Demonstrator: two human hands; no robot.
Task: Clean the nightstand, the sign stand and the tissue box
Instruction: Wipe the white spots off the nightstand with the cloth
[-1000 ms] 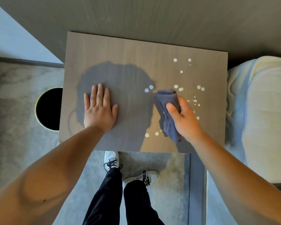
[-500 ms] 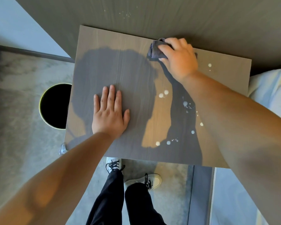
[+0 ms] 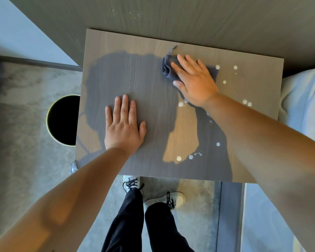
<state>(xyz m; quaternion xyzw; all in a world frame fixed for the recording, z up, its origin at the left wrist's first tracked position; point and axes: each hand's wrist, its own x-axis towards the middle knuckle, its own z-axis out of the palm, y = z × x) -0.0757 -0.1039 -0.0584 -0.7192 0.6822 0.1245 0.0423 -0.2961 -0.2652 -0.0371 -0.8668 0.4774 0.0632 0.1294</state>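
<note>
The nightstand [image 3: 116, 51] has a grey-brown wood-grain top seen from above. White droplets [image 3: 179, 158] dot its right half and front. My right hand [image 3: 195, 82] presses flat on a dark blue-grey cloth [image 3: 166, 67] at the back centre-right of the top, fingers spread over it. My left hand [image 3: 124, 128] lies flat and open on the left-centre of the top, holding nothing. No sign stand or tissue box is in view.
A round black bin with a yellow rim [image 3: 64, 120] stands on the floor left of the nightstand. A bed with pale bedding [image 3: 304, 99] borders its right side. A wood-panel wall [image 3: 171, 15] runs behind. My feet in white shoes [image 3: 164, 199] are below the front edge.
My right hand with the cloth went from the middle of the top to the back edge, then came slightly forward and flattened on the cloth. The left hand stayed put.
</note>
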